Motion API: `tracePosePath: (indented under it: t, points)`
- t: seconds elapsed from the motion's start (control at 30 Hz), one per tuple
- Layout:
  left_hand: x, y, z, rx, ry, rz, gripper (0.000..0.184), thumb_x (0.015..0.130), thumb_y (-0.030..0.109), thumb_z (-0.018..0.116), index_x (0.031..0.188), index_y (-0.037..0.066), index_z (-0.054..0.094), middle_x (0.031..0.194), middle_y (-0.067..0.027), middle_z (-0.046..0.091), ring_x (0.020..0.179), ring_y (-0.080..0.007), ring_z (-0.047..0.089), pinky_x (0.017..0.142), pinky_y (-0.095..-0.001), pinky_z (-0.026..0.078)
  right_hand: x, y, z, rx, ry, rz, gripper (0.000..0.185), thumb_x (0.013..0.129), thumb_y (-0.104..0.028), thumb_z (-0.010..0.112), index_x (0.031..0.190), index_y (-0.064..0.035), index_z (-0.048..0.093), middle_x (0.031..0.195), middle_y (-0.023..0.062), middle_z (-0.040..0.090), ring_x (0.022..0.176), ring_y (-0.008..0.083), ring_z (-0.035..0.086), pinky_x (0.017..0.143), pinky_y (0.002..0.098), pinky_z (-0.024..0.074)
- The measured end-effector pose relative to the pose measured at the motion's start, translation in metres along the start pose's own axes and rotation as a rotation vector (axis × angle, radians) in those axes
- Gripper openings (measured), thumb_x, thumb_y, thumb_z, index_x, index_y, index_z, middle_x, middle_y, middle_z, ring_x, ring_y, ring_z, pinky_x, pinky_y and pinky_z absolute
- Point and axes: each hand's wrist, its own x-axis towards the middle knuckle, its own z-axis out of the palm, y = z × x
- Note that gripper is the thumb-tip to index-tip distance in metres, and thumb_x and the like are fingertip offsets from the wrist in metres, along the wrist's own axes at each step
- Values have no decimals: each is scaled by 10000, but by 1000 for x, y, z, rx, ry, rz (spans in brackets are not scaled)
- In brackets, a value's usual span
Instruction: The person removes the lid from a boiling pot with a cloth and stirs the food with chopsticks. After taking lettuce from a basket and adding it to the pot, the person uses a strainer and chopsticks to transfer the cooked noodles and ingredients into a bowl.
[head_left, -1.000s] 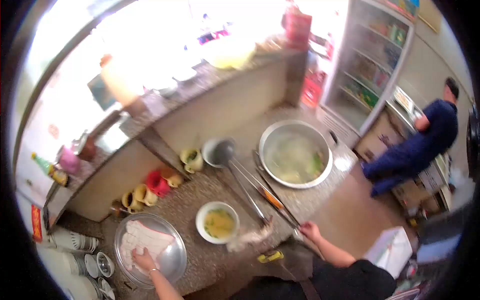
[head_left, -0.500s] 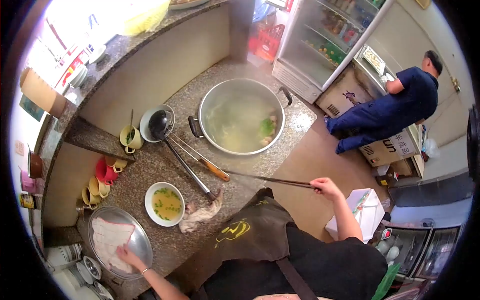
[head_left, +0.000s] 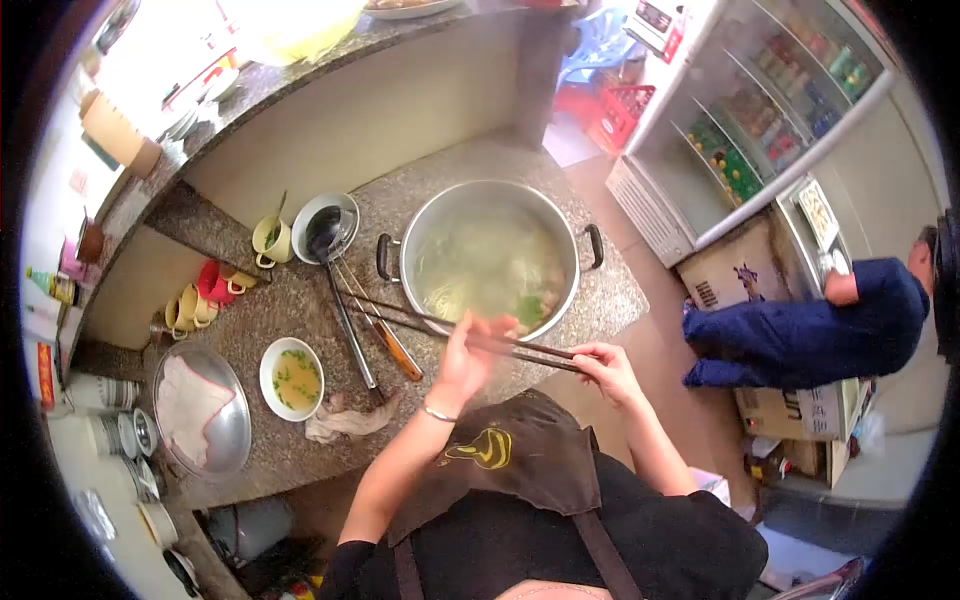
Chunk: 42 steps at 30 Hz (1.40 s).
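Long dark chopsticks (head_left: 545, 356) reach leftward from my right hand (head_left: 608, 372), whose fingers are closed on their ends. My left hand (head_left: 468, 358) is raised beside the sticks, its fingers spread and slightly blurred, in front of the pot's lower rim. Steam rises from the large metal pot (head_left: 490, 250), with cloudy liquid and something green in it. Left of the pot, a ladle (head_left: 325, 232) and a wooden-handled strainer (head_left: 397, 350) rest on a bowl. A white bowl of soup with green bits (head_left: 292, 379) stands nearer the tray.
A round metal tray (head_left: 232, 430) with a white cloth (head_left: 188, 400) is at the left. Cups (head_left: 190, 308) and stacked dishes line that side. A crumpled rag (head_left: 345, 420) lies near the counter edge. Another person (head_left: 810, 320) in blue stands at the right, near a glass-door fridge (head_left: 765, 110).
My left hand has left the cloth on the tray and come over to the chopsticks near the pot. The chopsticks have swung round, and the view has shifted.
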Motion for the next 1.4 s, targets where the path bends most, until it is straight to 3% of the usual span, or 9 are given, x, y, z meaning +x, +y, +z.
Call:
tracePosePath:
  t: [0.1, 0.27, 0.43, 0.57, 0.63, 0.77, 0.83, 1.07, 1.4]
  points:
    - [23, 6, 19, -89, 131, 90, 311, 939, 295, 415, 692, 111, 459, 1072, -162, 595, 1104, -311, 509, 958, -446, 390, 4, -17, 7, 816, -96, -258, 393, 793, -302, 675, 1037, -2, 606, 939, 53, 596, 782, 145, 574, 712, 269, 468]
    - [39, -9, 10, -309, 274, 49, 281, 923, 286, 450, 702, 121, 506, 1044, -128, 591, 1058, -283, 524, 926, -440, 399, 38, -40, 14, 376, -256, -483, 727, 758, -592, 582, 1110, 43, 557, 962, 71, 500, 891, 198, 552, 791, 317, 455]
    - [40, -6, -12, -394, 288, 96, 270, 921, 308, 461, 762, 108, 551, 1046, -113, 584, 1026, -273, 533, 916, -429, 402, 53, -75, 37, -426, -433, -791, 578, 681, -432, 734, 1076, -29, 609, 939, 69, 540, 856, 179, 553, 735, 301, 456]
    - [33, 17, -7, -116, 186, -44, 335, 913, 353, 471, 1021, 60, 594, 1223, -126, 530, 1144, -240, 476, 978, -429, 365, 78, -70, 36, -415, -126, -786, 166, 826, -100, 538, 871, 11, 653, 785, 104, 618, 733, 195, 586, 660, 298, 457]
    - [18, 26, -18, 672, 392, 46, 372, 889, 302, 537, 1135, 23, 543, 1215, -133, 528, 1149, -234, 471, 990, -406, 355, 90, -75, 22, -451, 21, -752, 169, 839, -103, 534, 849, 18, 652, 797, 123, 636, 725, 207, 605, 663, 308, 466]
    - [-22, 15, -144, 1381, 1338, 395, 622, 711, 211, 710, 1214, -11, 419, 1201, -162, 471, 1140, -312, 437, 950, -376, 362, 109, -67, 13, -664, -89, -553, 138, 824, -101, 593, 907, -9, 654, 851, 137, 645, 794, 226, 624, 712, 309, 483]
    - [-37, 14, -175, 1542, 1406, 327, 651, 714, 216, 699, 1245, -3, 392, 1192, -209, 454, 1111, -353, 450, 935, -393, 369, 126, -47, 33, -725, -244, -614, 153, 818, -132, 611, 916, -25, 659, 850, 145, 640, 773, 244, 618, 686, 318, 486]
    - [-27, 9, -172, 1343, 1381, 388, 562, 756, 128, 600, 1246, -13, 363, 1163, -218, 472, 1073, -377, 475, 921, -409, 373, 242, 16, 70, -915, -519, -789, 155, 811, -147, 588, 915, -41, 632, 855, 144, 589, 744, 327, 576, 655, 376, 470]
    - [-77, -22, -109, 1429, 1105, 462, 507, 770, 89, 580, 1235, -12, 405, 1133, -203, 493, 1046, -362, 489, 912, -403, 378, 265, 3, -32, -960, 85, -784, 125, 776, -123, 608, 855, -35, 649, 748, 158, 603, 718, 327, 587, 662, 374, 474]
